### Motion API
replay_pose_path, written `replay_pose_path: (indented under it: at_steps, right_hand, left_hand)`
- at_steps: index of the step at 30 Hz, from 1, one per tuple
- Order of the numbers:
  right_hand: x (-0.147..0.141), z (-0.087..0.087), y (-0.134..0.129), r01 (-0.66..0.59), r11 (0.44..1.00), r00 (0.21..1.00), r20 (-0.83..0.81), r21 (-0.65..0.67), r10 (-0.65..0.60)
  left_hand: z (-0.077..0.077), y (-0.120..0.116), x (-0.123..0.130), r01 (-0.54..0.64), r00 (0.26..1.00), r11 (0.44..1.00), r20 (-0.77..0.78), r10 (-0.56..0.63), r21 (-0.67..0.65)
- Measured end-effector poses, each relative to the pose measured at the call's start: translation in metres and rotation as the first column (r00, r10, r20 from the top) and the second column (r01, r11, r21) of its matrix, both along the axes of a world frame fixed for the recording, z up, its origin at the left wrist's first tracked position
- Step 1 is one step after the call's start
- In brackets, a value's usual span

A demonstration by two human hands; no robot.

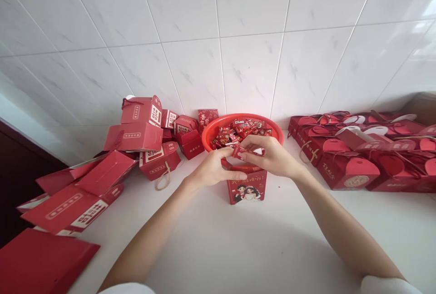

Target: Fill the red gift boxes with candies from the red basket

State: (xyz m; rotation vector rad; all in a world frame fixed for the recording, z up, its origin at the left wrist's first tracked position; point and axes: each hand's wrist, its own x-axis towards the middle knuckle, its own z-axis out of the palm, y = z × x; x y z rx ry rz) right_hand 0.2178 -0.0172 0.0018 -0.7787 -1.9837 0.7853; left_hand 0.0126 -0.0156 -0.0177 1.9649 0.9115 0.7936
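Observation:
A small red box point(248, 190) with a cartoon couple on its front stands upright on the white table, its top open. My left hand point(218, 168) is at the box's left upper edge, thumb along the front, fingers curled round the top. Above the opening, my right hand point(269, 155) pinches at a red flap or packet that I cannot tell apart. Both hands' fingertips nearly meet there. Right behind the box sits a red plastic basket point(206, 137) holding many red wrapped candies point(245, 127).
Red boxes point(141, 137) are piled at the left, with flat red cartons point(64, 208) nearer the front. Rows of red handled boxes point(347, 167) fill the right side of the white table point(272, 248). A tiled wall point(252, 71) rises behind.

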Motion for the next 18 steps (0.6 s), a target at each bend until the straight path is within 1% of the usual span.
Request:
replay_pose_path:
  at_steps: [2, 6, 7, 9, 12, 16, 18]
  right_hand:
    - [0.003, 0.003, -0.001, -0.016, 0.999, 0.996, 0.089, 0.043, 0.012]
    - [0.016, 0.012, -0.005, 0.032, 0.993, 0.994, 0.104, 0.114, -0.044]
    - [0.019, 0.014, -0.006, 0.014, 0.993, 0.991, 0.128, 0.114, -0.029]
    - [0.023, 0.016, -0.008, -0.061, 0.994, 0.976, 0.215, 0.092, 0.04]
    - [0.022, 0.012, -0.009, -0.16, 0.985, 0.93, 0.344, 0.063, 0.129]
    - [0.014, 0.007, -0.007, -0.214, 0.973, 0.862, 0.484, 0.083, 0.148]
    - [0.015, 0.008, -0.007, -0.215, 0.971, 0.853, 0.504, 0.104, 0.135]
  left_hand:
    - [0.0, 0.0, 0.0, 0.0, 1.0, 1.0, 0.001, 0.0, 0.004]
    - [0.0, 0.001, -0.001, -0.051, 0.998, 0.999, -0.046, 0.05, -0.018]
    - [-0.001, 0.001, -0.001, -0.06, 0.997, 0.998, -0.057, 0.059, -0.019]
    - [-0.002, 0.002, -0.001, -0.068, 0.995, 0.998, -0.071, 0.067, -0.013]
    - [-0.003, 0.002, -0.002, -0.062, 0.996, 0.998, -0.071, 0.062, 0.0]
    - [-0.003, 0.003, -0.003, -0.061, 0.994, 0.998, -0.085, 0.063, 0.018]
    - [-0.003, 0.003, -0.004, -0.065, 0.994, 0.998, -0.092, 0.066, 0.016]
